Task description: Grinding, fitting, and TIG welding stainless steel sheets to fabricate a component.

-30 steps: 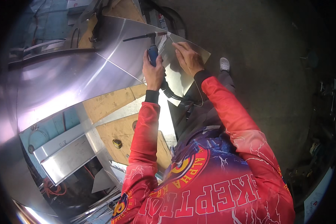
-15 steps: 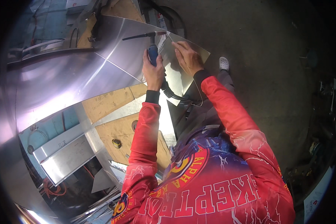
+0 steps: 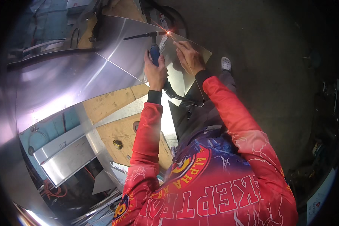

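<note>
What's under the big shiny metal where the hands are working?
A tan board pokes out from under the lower edge of the shiny metal. Anything farther underneath is covered and can't be seen.

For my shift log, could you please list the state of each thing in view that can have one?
Left hand: closed around the torch
Right hand: pinching the rod
Torch: held, glowing red at its front end
Rod: held, its tail curved
Sheet: shiny, brightly lit
Cord: loosely coiled
Shoe: worn
</note>
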{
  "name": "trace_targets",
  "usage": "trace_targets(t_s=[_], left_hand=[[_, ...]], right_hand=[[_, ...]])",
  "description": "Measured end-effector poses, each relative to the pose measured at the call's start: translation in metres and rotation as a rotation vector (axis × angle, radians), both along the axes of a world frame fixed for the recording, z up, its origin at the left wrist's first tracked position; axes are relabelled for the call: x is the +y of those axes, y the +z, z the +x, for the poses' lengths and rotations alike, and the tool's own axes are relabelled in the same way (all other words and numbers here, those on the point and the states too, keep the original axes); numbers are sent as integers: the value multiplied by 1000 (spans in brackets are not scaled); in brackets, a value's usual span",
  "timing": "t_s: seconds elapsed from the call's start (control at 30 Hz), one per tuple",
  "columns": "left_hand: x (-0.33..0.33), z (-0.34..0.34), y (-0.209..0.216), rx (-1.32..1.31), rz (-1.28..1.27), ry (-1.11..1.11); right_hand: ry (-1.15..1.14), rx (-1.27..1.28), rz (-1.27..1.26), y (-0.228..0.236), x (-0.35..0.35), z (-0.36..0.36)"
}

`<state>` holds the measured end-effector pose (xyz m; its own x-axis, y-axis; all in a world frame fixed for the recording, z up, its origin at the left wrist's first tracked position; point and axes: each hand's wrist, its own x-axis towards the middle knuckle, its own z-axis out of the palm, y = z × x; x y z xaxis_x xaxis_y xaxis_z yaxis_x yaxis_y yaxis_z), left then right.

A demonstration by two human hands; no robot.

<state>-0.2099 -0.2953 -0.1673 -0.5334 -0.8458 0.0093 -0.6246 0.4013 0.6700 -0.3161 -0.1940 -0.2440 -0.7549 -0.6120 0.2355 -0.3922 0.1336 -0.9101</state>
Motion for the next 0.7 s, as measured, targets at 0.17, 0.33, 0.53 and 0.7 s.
trace_targets(t_s=[0.17,0.33,0.53,0.7], left_hand=[[-1,7,-7,78,57,15],[0,6,-5,80,68,-5],[7,0,6,45,163,44],[5,3,3,57,125,51]], right_hand=[[-5,20,-7,2,0,0],[-6,24,3,1,0,0],[1,15,2,-1,1,-1],[7,21,-8,1,0,1]])
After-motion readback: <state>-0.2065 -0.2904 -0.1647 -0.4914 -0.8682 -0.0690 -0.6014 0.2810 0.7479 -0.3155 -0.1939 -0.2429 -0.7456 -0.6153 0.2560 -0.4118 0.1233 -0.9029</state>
